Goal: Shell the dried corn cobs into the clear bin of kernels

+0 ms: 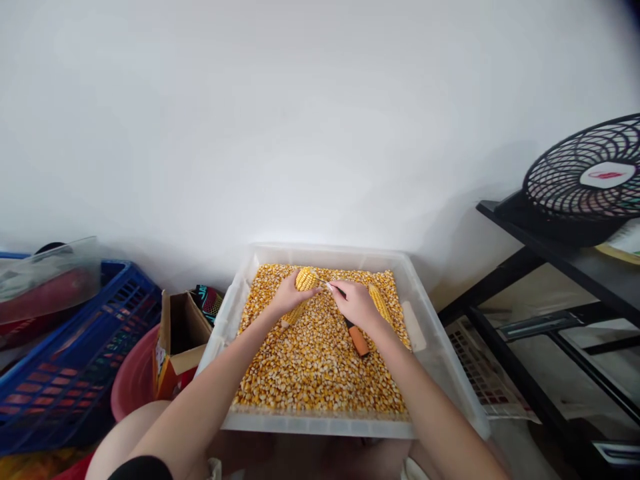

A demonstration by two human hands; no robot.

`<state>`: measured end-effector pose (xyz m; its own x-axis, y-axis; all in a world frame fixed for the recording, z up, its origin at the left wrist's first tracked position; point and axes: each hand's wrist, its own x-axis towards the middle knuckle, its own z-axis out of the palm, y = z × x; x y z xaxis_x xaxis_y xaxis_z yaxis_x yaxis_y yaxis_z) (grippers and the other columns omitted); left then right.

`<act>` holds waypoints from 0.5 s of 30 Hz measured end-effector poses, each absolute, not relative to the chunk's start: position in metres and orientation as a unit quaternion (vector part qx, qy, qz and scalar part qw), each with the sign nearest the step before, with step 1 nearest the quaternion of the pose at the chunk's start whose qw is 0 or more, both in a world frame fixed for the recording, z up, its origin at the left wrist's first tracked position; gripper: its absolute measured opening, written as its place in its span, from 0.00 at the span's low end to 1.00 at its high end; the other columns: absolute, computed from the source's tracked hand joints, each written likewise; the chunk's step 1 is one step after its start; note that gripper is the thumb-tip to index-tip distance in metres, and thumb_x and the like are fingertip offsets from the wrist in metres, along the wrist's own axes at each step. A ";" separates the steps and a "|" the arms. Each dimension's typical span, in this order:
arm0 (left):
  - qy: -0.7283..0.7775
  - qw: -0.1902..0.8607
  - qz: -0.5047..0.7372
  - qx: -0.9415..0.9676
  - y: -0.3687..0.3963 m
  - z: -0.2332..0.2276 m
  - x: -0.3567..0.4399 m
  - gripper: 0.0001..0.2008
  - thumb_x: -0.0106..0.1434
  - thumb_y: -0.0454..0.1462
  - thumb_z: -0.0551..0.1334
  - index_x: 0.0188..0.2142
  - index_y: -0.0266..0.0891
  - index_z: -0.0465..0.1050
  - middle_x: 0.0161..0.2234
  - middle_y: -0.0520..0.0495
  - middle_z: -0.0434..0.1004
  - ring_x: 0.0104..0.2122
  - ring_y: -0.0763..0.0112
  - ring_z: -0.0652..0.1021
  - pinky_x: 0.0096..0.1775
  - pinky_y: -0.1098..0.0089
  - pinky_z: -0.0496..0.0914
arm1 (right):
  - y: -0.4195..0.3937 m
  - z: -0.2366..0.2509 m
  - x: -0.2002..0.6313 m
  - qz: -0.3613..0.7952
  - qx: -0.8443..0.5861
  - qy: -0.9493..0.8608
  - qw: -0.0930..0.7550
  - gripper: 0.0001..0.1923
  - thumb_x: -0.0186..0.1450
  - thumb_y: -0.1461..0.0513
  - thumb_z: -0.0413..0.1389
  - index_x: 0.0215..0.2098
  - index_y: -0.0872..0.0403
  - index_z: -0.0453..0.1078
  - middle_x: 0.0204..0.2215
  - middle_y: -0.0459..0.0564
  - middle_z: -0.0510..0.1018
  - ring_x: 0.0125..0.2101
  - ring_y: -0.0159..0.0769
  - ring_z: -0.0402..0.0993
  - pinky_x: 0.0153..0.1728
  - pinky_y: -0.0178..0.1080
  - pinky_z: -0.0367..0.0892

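Observation:
My left hand (295, 293) is closed around a yellow corn cob (306, 279), held above loose corn kernels (320, 373). Beside it, my right hand (354, 303) has its fingers pinched together near the cob's right end. Something small, pale and dark shows at those fingertips, too small to name. An orange-and-black handle (358, 341) sticks out below the right hand; whether it is held or lies on the kernels I cannot tell. Another corn cob (294, 315) rests under my left hand, and a further cob (379, 301) lies right of my right hand, partly hidden.
The kernels fill a translucent plastic bin (440, 363) against a white wall (320, 133). To the left stand an open cardboard box (183, 333), a pink basin (131, 377) and a blue crate (75, 373). A black fan (585, 177) sits on a black rack (555, 260) at right.

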<state>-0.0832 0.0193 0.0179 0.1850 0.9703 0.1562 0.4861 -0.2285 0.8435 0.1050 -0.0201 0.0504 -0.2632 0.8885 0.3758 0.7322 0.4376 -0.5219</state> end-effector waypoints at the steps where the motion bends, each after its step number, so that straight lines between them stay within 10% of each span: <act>1: 0.525 0.328 0.363 0.697 0.019 0.018 -0.083 0.27 0.47 0.48 0.63 0.44 0.37 0.65 0.39 0.46 0.74 0.38 0.63 0.74 0.41 0.67 0.67 | -0.020 0.050 0.105 0.122 -0.516 -0.785 0.320 0.13 0.63 0.60 0.46 0.38 0.51 0.72 0.37 0.49 0.77 0.35 0.35 0.73 0.38 0.34 0.64; 15: 0.484 0.345 0.319 0.738 0.013 0.027 -0.077 0.27 0.47 0.48 0.62 0.44 0.37 0.65 0.39 0.47 0.74 0.38 0.64 0.74 0.41 0.69 0.66 | -0.020 0.061 0.114 0.180 -0.494 -0.804 0.276 0.14 0.64 0.60 0.45 0.34 0.53 0.73 0.31 0.50 0.77 0.30 0.34 0.71 0.34 0.34 0.61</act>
<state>-0.0766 0.0133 0.0268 0.3283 0.9346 0.1372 0.4947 -0.2938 0.8179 0.1138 -0.0196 0.0611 -0.3592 0.8946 0.2657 0.6957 0.4465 -0.5627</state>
